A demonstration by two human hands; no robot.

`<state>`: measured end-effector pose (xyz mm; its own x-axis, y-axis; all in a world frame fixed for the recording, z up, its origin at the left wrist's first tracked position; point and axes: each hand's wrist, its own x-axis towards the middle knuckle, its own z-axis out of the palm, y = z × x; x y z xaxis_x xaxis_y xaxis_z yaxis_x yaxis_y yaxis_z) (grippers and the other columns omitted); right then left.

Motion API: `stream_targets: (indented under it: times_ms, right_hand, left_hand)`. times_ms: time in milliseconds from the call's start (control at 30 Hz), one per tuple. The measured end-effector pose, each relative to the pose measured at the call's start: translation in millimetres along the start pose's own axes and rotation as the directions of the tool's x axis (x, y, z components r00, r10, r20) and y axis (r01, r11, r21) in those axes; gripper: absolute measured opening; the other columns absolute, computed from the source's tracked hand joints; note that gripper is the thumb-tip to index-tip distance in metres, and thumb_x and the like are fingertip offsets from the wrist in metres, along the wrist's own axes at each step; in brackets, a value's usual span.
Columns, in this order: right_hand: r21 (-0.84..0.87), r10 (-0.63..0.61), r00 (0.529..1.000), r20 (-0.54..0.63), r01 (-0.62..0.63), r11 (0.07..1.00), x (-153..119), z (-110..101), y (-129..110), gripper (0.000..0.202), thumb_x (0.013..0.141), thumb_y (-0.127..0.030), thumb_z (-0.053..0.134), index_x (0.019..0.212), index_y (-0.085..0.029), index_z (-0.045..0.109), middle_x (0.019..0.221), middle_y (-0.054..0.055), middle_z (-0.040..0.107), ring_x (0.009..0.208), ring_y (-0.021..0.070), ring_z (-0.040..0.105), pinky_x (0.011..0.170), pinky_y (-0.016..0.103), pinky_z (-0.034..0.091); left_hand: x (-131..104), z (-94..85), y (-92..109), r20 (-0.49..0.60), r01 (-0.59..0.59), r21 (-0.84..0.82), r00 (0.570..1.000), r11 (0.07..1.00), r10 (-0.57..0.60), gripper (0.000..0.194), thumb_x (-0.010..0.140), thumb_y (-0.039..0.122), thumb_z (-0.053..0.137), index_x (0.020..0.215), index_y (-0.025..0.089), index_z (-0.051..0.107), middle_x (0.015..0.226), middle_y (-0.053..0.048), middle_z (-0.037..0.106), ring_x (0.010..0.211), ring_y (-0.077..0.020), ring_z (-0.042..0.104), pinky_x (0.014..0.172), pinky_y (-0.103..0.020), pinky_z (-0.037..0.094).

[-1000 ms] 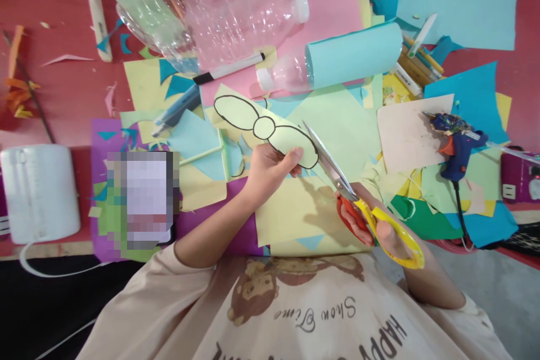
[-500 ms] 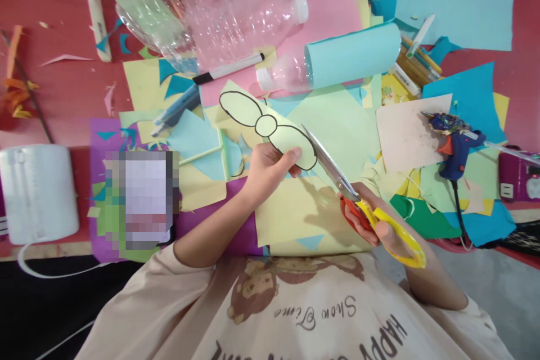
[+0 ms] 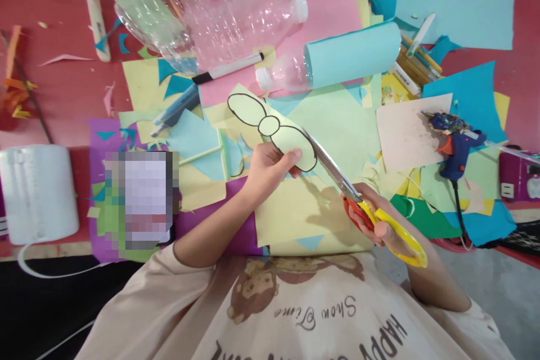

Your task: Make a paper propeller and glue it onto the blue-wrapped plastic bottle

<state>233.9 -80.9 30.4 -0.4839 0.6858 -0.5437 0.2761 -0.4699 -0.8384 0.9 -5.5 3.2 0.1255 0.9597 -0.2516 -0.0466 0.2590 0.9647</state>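
Note:
A pale green paper piece [image 3: 247, 108] carries a black-outlined bow shape with two loops and a round middle. My left hand [image 3: 276, 164] pinches it at the lower right loop, thumb on top and fingers beneath. In my right hand [image 3: 367, 216] is a pair of scissors [image 3: 337, 171] with yellow and red handles. Their blades look nearly closed and point up and left, the tips against the paper's edge beside the right loop. Yellow paper [image 3: 291, 214] lies below both hands.
Several clear bottles [image 3: 236, 22] lie at the back, and a bottle wrapped in light blue paper [image 3: 354, 56] lies nearer. A glue gun [image 3: 458, 152] rests at the right. On the left are a phone [image 3: 145, 199], a white box-like device [image 3: 40, 194] and markers [image 3: 232, 67].
The paper's far left end has swung slightly to the right and down within my left hand's pinch. My right hand and the scissors have shifted only a little.

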Motion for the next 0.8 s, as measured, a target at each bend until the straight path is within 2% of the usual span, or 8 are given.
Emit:
stream_targets:
  times_ms: [100,333,500,633,800]
  right_hand:
    - [0.123,0.048,0.998,-0.038,-0.043,0.991,-1.2,0.3,-1.0,0.089,0.052,-0.091,0.052,0.109,-0.022,0.048,0.061,-0.007,0.039,0.045,0.0056,0.024,0.038,0.022,0.017]
    - [0.106,0.085,0.996,-0.008,-0.083,0.991,-3.4,-5.7,-3.7,0.086,0.052,-0.089,0.056,0.107,-0.022,0.048,0.062,-0.007,0.040,0.047,0.0066,0.026,0.040,0.023,0.019]
    - [0.091,0.082,0.997,-0.008,-0.081,0.993,-4.1,-7.1,-8.0,0.078,0.055,-0.088,0.056,0.096,-0.023,0.047,0.062,-0.006,0.042,0.050,0.0082,0.027,0.045,0.025,0.019]
    - [0.093,0.085,0.996,-0.018,-0.083,0.992,-5.1,-7.1,-8.2,0.070,0.057,-0.084,0.062,0.087,-0.023,0.045,0.061,-0.007,0.041,0.049,0.0083,0.027,0.046,0.026,0.019]
    - [0.091,0.068,0.998,0.001,-0.068,0.994,-5.9,-8.2,-7.0,0.064,0.064,-0.077,0.065,0.093,-0.023,0.047,0.064,-0.006,0.042,0.051,0.0089,0.028,0.047,0.026,0.020]
  left_hand:
    - [1.0,-0.3,-2.2,0.008,0.005,-0.007,1.000,1.000,-0.004,0.025,0.072,0.032,0.064,0.052,0.016,0.061,0.047,-0.001,0.062,0.040,-0.0097,0.055,0.039,-0.019,0.044]
    - [3.9,-0.4,-9.1,0.011,0.039,-0.131,0.999,0.991,-0.038,0.016,0.070,0.031,0.066,0.068,0.016,0.063,0.059,-0.001,0.065,0.048,-0.0117,0.060,0.042,-0.021,0.049]
    - [6.0,-0.8,-7.2,-0.012,0.035,-0.157,0.999,0.987,-0.037,0.014,0.071,0.030,0.065,0.077,0.017,0.063,0.062,0.001,0.063,0.050,-0.0114,0.059,0.049,-0.024,0.053]
    - [6.0,-1.8,-7.4,0.003,0.031,-0.152,1.000,0.988,-0.031,0.017,0.070,0.029,0.068,0.080,0.018,0.060,0.065,0.002,0.065,0.049,-0.0111,0.060,0.045,-0.023,0.052]
    - [5.7,-2.0,-7.0,0.027,0.052,-0.200,0.999,0.978,-0.048,0.019,0.067,0.028,0.068,0.080,0.018,0.059,0.068,0.000,0.067,0.054,-0.0153,0.066,0.046,-0.025,0.055]
